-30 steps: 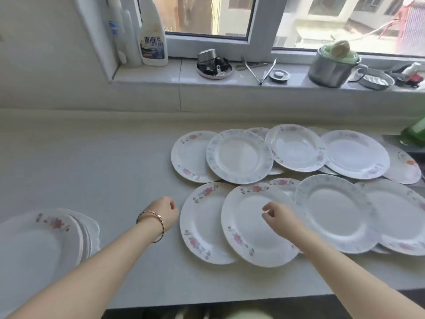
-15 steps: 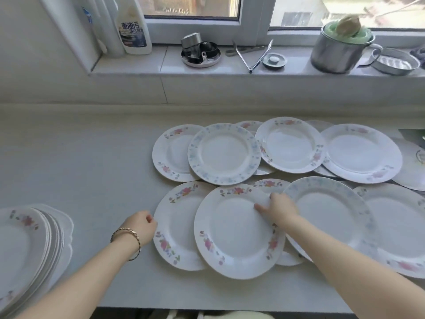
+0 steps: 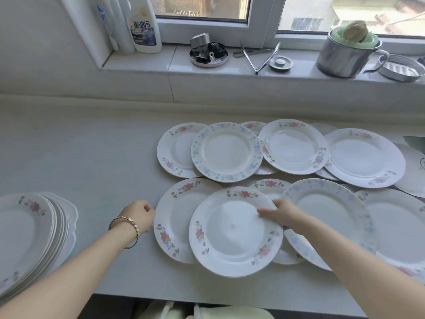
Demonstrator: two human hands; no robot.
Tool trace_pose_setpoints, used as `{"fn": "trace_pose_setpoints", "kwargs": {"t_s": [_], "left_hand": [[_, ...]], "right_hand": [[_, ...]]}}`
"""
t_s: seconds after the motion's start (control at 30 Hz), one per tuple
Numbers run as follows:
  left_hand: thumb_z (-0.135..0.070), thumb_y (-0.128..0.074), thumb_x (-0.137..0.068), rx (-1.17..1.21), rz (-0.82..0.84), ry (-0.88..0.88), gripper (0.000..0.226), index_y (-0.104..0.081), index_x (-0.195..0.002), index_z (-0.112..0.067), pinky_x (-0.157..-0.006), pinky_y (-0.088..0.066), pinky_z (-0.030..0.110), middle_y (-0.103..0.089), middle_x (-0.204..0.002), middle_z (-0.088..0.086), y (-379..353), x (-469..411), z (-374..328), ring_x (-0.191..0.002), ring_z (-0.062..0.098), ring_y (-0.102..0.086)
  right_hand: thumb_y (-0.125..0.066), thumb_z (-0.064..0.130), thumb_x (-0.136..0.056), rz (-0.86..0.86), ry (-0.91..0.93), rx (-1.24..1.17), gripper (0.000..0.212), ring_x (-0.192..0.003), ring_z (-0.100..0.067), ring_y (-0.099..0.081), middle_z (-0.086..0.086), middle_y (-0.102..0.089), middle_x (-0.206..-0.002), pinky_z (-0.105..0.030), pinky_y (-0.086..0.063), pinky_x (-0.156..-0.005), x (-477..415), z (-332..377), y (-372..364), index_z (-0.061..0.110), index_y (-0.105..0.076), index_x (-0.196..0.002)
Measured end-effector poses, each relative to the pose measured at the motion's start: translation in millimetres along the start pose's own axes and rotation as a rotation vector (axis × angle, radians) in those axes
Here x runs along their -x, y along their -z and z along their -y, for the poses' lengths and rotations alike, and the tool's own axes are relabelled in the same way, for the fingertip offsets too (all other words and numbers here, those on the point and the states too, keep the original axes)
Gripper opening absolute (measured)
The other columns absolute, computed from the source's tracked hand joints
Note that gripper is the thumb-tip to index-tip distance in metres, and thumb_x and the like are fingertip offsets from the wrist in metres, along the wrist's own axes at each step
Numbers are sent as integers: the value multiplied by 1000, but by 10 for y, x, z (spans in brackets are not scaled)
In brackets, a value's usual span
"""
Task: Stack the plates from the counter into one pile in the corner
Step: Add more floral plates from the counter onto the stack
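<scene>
Nearest, at the front of the counter (image 3: 80,157): pinching the front plate (image 3: 230,233) at its right rim with the right hand (image 3: 285,215), thumb laid on the upper face, other fingers apparently under the rim and mostly hidden. Overlapping there the pink-flower plate (image 3: 174,217) on its left, and lying just beside the blue-rimmed plate (image 3: 328,217) on its right. Just beside that left plate, the left hand (image 3: 140,215), resting on the counter with fingers curled in, holding nothing. Further to the left, at the edge of view, the pile (image 3: 25,238), already several plates high and well apart from the spread. To judge from the glazed white surface: stiff, smooth, probably slippery, and breakable if dropped or knocked against a neighbour; likely not heavy for one hand. Better to take hold at the free rim, thumb above and fingers below, and to lift before carrying sideways, because of rims lying one on another. Behind, a second row of overlapping plates (image 3: 226,151). Farthest, on the windowsill (image 3: 161,67), a cleaner bottle (image 3: 145,26) and a steel pot (image 3: 340,58).
</scene>
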State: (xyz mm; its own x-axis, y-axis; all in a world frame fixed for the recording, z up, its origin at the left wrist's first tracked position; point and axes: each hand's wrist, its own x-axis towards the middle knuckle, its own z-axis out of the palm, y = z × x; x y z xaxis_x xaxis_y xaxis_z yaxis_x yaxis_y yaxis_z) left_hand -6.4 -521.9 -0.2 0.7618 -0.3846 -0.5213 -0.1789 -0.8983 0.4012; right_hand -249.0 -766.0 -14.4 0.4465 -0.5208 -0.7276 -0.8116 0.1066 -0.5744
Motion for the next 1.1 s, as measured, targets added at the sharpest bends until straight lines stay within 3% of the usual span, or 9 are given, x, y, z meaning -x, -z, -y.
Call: {"fn": "trace_pose_setpoints", "kwargs": {"t_s": [0.13, 0.17, 0.37, 0.47, 0.57, 0.67, 0.77, 0.9, 1.1], "left_hand": [[-6, -41, -90, 102, -37, 28, 26, -46, -65, -13, -51, -37, 21, -58, -56, 5, 150, -13, 99, -49, 19, -56], [-6, -41, -90, 125, -62, 32, 26, -46, -65, -13, -52, -37, 21, -58, -56, 5, 214, -15, 145, -49, 19, -56], [-6, -44, -85, 183, -249, 142, 23, -50, -64, -14, -76, -53, 36, -62, -56, 8, 815, 7, 728, -67, 32, -67], [-12, -45, -84, 140, -329, 203, 18, -57, -71, -11, -80, -54, 37, -69, -71, 13, 1205, 43, 1186, -80, 34, -68], [-12, -44, -84, 128, -388, 253, 17, -59, -77, -11, -79, -53, 36, -71, -79, 15, 1547, 101, 1694, -82, 33, -68], [-12, -45, -84, 158, -451, 317, 15, -58, -76, -12, -82, -54, 37, -72, -85, 16, 1778, 142, 2215, -82, 33, -68], [-17, -45, -87, 173, -475, 368, 16, -59, -79, -14, -78, -52, 35, -71, -88, 13, 1942, 192, 2680, -84, 33, -67], [-16, -45, -87, 257, -456, 407, 16, -55, -76, -22, -74, -54, 35, -69, -87, 8, 2083, 228, 3094, -78, 32, -68], [-9, -42, -88, 381, -428, 395, 17, -56, -81, -16, -51, -38, 21, -64, -62, 3, 2120, 115, 3358, -51, 20, -60]], "right_hand": [[-71, 31, -80, 61, -26, -113, 30, -83, -25, -71, -8, -73, -93, -34, -59, -77, 72, 65, 4, 12, -68, -103], [-71, 32, -80, 64, -3, -137, 29, -86, -26, -71, -8, -73, -96, -35, -58, -78, 105, 156, -26, 13, -69, -102], [-71, 26, -81, 10, 225, -236, 8, -62, -12, -67, 1, -70, -75, -22, -57, -53, 318, 1065, -637, 19, -67, -79], [-69, 24, -83, 30, 267, -262, 9, -69, -18, -67, -3, -69, -81, -31, -58, -65, 400, 1503, -1178, 16, -67, -83], [-69, 22, -82, 72, 306, -280, 18, -77, -25, -66, -9, -70, -88, -38, -56, -75, 469, 1858, -1817, 8, -69, -94], [-69, 21, -82, 122, 324, -288, 12, -67, -20, -65, -5, -69, -78, -31, -55, -64, 480, 2131, -2460, 11, -68, -86], [-70, 20, -82, 160, 314, -300, 10, -60, -15, -61, -1, -65, -71, -22, -50, -49, 475, 2334, -3044, 17, -64, -73], [-69, 18, -82, 169, 292, -298, 9, -59, -12, -59, 0, -63, -70, -14, -43, -36, 447, 2472, -3621, 15, -63, -76], [-69, 21, -82, 117, 231, -254, 19, -65, -17, -62, -2, -65, -77, -27, -49, -53, 385, 2484, -4085, 9, -65, -97]]}}
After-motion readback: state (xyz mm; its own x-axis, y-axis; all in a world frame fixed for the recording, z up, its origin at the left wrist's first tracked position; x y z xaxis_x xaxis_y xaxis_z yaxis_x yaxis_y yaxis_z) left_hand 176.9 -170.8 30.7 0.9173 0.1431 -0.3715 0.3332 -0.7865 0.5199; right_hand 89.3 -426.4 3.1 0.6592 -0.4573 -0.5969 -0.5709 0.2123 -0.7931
